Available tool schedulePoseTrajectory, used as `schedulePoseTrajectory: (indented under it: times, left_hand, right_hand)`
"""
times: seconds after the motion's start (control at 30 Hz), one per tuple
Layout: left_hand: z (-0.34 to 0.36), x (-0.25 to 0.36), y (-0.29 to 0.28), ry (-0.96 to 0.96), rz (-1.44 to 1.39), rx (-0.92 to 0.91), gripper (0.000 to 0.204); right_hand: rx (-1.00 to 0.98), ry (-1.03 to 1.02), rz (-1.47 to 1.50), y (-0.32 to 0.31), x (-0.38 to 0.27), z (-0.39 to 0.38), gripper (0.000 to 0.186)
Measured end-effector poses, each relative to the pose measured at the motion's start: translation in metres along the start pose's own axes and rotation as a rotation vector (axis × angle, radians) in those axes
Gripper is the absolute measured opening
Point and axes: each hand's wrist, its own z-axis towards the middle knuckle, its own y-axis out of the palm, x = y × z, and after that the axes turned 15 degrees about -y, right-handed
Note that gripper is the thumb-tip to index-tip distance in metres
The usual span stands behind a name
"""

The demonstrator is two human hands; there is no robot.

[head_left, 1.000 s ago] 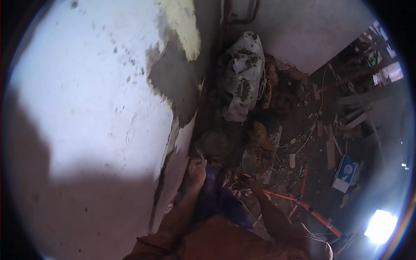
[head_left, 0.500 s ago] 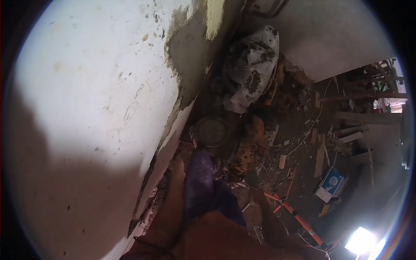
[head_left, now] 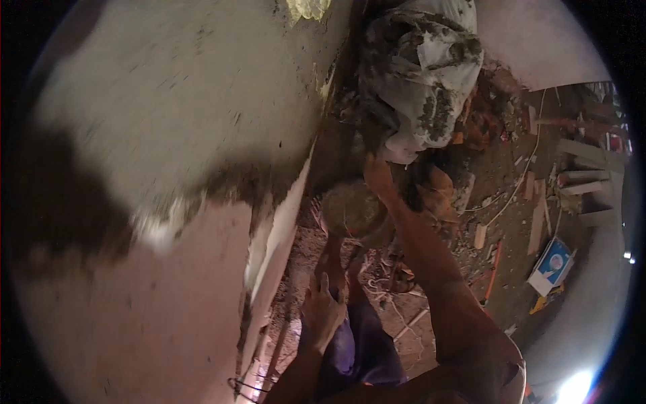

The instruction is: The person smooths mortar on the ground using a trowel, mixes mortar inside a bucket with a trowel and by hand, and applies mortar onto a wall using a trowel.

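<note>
My right arm reaches forward past a round, shallow, grey-brown pan (head_left: 351, 207). My right hand (head_left: 379, 176) is at the pan's far edge, beside the lower end of a mud-smeared white sack (head_left: 431, 81). Its fingertips are dark and blurred, so I cannot tell whether they touch anything. My left hand (head_left: 323, 310) rests by my bent leg in purple shorts (head_left: 340, 347), fingers stretched forward and nothing seen in them. A bare foot (head_left: 317, 212) stands against the left side of the pan.
A pale wall (head_left: 168, 135) with broken plaster runs along my left. Rubble and a brown crumpled scrap (head_left: 437, 192) lie right of the pan. Farther right are wood strips (head_left: 538, 219), a white cable (head_left: 515, 195), a blue-and-white box (head_left: 552, 266) and an orange bar (head_left: 494, 269). A lamp glares at lower right.
My right arm has come up and reached forward toward the sack and pan. My left hand has moved in beside my leg. The view has shifted, and the sack and pan look larger.
</note>
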Motion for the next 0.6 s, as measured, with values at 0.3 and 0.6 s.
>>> schedulePoseTrajectory:
  times: [0.3,0.6]
  left_hand:
    - [0.023,-0.036,0.068,-0.135,-0.256,-0.214,0.07]
    - [0.052,0.023,-0.002,-0.075,0.089,-0.225,0.071]
  right_hand:
    - [0.288,-0.094,0.042,0.044,0.03,0.234,0.055]
    - [0.142,0.002,-0.168,0.049,0.052,0.286,0.062]
